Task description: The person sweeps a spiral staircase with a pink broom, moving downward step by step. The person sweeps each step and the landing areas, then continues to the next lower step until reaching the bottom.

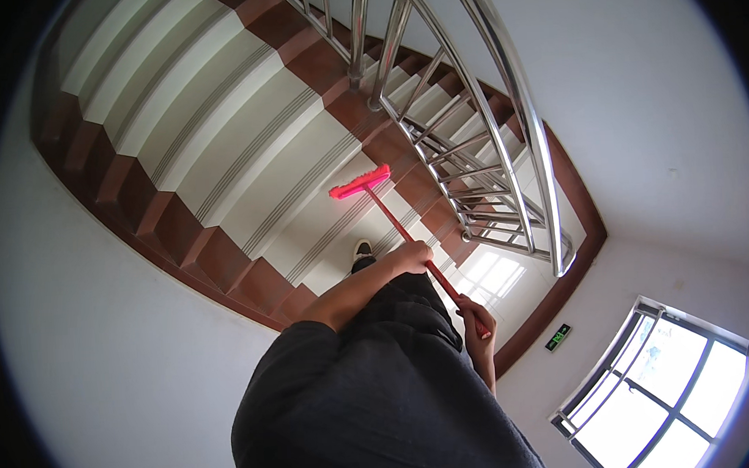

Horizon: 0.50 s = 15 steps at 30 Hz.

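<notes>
A broom with a bright pink head (360, 182) and a red handle (388, 209) slants across the staircase in front of me. My left hand (412, 257) is wrapped around the middle of the handle. Close to my body, my right hand (479, 320) grips the handle near its end, which sticks out past the fingers. The head lies over a pale stair tread (322, 211); whether its bristles touch the tread I cannot tell. One shoe (362, 250) shows on a step below my left forearm.
Pale steps with brown side borders (224, 267) rise toward the upper left. A stainless steel railing (503, 151) runs along the right, with another flight beyond it. A window (656, 391) and a green exit sign (558, 337) are on the lower right wall.
</notes>
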Motion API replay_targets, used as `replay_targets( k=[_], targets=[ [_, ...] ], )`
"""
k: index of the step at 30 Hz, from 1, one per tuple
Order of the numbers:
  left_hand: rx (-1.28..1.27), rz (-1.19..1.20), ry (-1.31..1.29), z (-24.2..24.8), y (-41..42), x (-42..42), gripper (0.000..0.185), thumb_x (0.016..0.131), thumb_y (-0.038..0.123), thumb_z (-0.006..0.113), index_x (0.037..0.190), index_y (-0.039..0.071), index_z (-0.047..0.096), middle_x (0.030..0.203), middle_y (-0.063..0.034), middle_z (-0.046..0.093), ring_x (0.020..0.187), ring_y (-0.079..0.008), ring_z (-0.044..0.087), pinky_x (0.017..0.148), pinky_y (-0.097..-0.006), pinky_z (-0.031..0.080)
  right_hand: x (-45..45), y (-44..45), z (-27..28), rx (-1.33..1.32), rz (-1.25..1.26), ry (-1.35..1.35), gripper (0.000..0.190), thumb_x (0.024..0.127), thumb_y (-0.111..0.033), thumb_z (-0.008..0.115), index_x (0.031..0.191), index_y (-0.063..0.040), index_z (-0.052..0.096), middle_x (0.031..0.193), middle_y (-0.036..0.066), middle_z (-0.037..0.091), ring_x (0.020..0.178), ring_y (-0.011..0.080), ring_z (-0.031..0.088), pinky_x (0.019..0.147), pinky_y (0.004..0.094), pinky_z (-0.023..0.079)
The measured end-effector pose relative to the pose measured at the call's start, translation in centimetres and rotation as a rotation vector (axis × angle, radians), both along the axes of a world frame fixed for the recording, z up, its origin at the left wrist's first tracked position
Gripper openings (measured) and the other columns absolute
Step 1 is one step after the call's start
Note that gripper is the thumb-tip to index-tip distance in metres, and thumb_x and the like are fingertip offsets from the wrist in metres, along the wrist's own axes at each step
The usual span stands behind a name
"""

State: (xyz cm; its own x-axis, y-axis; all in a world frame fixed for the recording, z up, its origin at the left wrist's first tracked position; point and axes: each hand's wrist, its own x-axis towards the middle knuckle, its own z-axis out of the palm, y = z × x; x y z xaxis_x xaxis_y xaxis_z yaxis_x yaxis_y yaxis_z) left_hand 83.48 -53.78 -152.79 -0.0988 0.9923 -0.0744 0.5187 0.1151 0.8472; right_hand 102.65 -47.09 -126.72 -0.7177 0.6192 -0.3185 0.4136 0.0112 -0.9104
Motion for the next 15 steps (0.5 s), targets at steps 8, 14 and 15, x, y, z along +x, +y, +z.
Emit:
replay_targets(
  k=[8, 14, 15],
  targets=[
    [0.026, 0.343, -0.084, -2.1, -6.5, -3.5, 0.026, 0.086, 0.02, 0.065, 0.068, 0.002, 0.06, 0.07, -0.0192, 0.06, 0.074, -0.0395, 0.061, 0.068, -0.0487, 0.048, -9.6, 0.2, 0.8, 0.241, 0.675, 0.103, 0.014, 0.085, 0.0, 0.067, 0.1, -0.001, 0.069, 0.094, 0.014, 0.073, 0.085, 0.0306, 0.073, 0.077, 0.0358, 0.057],
    [0.118, 0.514, -0.119, -1.7, -8.2, -3.1, 0.027, 0.079, 0.013, 0.065, 0.06, 0.001, 0.05, 0.064, -0.0187, 0.054, 0.065, -0.0402, 0.056, 0.061, -0.049, 0.042, -12.3, 1.9, 0.9, 0.331, 0.976, 0.181, 0.015, 0.085, -0.001, 0.066, 0.1, -0.002, 0.068, 0.089, 0.015, 0.072, 0.077, 0.0338, 0.071, 0.068, 0.0385, 0.056],
    [0.133, 0.539, -0.093, -1.6, -8.0, -3.0, 0.026, 0.078, 0.012, 0.065, 0.06, 0.001, 0.049, 0.063, -0.0184, 0.054, 0.065, -0.0398, 0.056, 0.06, -0.0489, 0.041, -12.6, 2.4, 0.1, 0.336, 0.999, 0.217, 0.016, 0.085, -0.001, 0.065, 0.1, -0.003, 0.068, 0.087, 0.014, 0.071, 0.075, 0.0338, 0.07, 0.067, 0.039, 0.056]
  ],
)
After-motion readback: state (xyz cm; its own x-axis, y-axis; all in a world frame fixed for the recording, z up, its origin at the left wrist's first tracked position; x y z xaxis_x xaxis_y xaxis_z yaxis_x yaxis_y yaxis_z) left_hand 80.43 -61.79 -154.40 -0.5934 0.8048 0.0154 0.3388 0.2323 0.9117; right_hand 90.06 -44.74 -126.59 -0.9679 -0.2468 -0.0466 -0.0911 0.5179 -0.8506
